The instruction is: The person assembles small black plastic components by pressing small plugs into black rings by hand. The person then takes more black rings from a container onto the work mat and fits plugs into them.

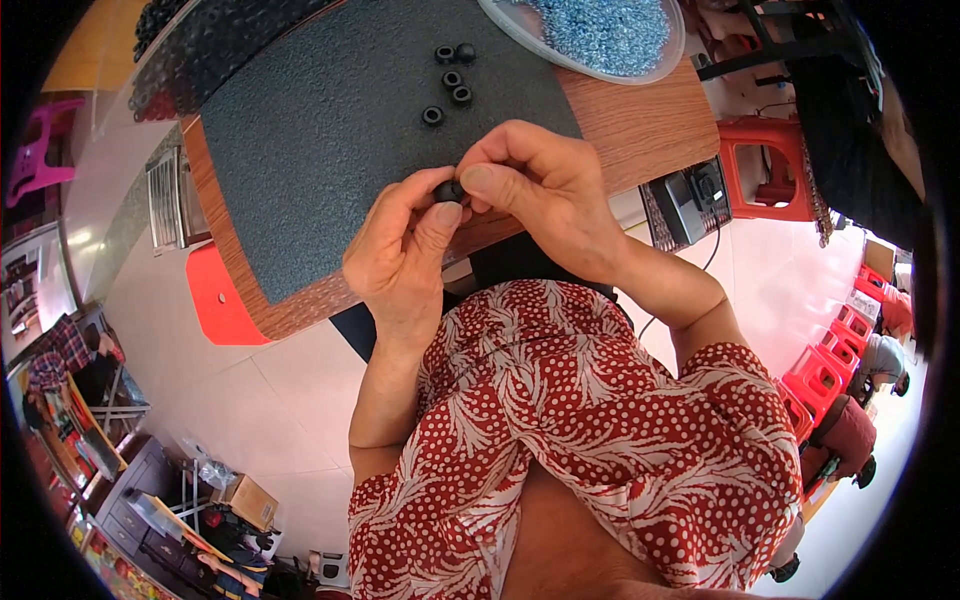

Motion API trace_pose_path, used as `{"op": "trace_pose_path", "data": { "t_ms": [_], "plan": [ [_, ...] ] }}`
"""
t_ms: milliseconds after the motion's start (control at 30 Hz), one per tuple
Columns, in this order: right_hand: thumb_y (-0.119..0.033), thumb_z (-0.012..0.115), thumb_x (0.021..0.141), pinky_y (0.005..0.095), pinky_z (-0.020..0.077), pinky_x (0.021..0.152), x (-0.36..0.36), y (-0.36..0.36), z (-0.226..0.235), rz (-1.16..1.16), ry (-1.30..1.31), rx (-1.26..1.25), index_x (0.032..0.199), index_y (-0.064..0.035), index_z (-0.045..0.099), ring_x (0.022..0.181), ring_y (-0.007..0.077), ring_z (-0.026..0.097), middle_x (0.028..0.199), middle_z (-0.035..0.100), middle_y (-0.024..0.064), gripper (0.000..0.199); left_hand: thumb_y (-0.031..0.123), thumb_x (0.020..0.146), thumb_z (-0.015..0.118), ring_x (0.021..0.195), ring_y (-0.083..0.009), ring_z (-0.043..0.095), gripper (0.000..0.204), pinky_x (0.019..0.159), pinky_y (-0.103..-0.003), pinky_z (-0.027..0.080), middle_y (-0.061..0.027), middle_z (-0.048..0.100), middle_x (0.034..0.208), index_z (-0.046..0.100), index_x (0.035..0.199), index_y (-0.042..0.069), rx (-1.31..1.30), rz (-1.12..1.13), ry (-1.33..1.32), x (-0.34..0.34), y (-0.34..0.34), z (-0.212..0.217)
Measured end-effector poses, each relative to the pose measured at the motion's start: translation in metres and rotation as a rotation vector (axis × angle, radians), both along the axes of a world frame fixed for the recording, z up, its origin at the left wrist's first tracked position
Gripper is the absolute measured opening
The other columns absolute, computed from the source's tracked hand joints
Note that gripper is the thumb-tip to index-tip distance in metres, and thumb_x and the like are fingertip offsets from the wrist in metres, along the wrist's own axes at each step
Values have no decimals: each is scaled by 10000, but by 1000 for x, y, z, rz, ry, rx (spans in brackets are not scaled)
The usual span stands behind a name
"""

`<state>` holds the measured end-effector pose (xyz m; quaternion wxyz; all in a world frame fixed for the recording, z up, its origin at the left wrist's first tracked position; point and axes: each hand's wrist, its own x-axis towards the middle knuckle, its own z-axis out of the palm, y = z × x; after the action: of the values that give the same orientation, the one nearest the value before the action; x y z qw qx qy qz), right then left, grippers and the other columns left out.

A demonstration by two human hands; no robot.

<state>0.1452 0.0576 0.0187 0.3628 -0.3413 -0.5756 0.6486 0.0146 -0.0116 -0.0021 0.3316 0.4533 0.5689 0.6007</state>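
Observation:
Close to the table's near edge, my left hand [395, 240] pinches a small round black piece [449, 191] between thumb and fingers. My right hand [545, 185] meets it there, its thumb and fingers pressed on the same piece from the other side. The fingers cover part of the piece. Beyond my hands, several small black ring-like pieces [453, 80] with pale centres lie loosely grouped on a dark grey mat [310, 150].
Under the mat is a wood-grain table [650, 125]. A clear tub [672, 60] of small blue bits stands at the far right; a clear container [200, 60] of black pieces is far left. Red stools [765, 170], [215, 300] flank the table. Other people [850, 440] sit farther off.

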Motion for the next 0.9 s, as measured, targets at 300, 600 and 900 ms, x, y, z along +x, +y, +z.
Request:
{"op": "trace_pose_path", "data": {
  "t_ms": [300,600,900],
  "plan": [
    [-136,582,852,228,451,524,-1,7,0,19,-58,-48,793,46,571,616,75,553,638,579,44,192,3,818,619,716,-125,599,220,665,-221,501,-86,616,832,592,1024,-70,-110,-45,-395,0,-1,5],
    [-166,575,885,192,436,576,2,12,4,123,-51,-164,837,18,576,650,67,557,694,565,17,190,-20,810,611,682,-148,605,220,644,-243,511,-119,631,840,583,1019,-82,-106,-58,-531,1,1,3],
    [-124,585,856,239,443,483,-6,6,-2,46,-28,-81,757,40,562,558,109,575,620,578,74,193,8,800,629,667,-187,614,251,603,-282,524,-143,632,839,572,1023,-94,-101,-35,-531,2,0,0]
  ]
}}
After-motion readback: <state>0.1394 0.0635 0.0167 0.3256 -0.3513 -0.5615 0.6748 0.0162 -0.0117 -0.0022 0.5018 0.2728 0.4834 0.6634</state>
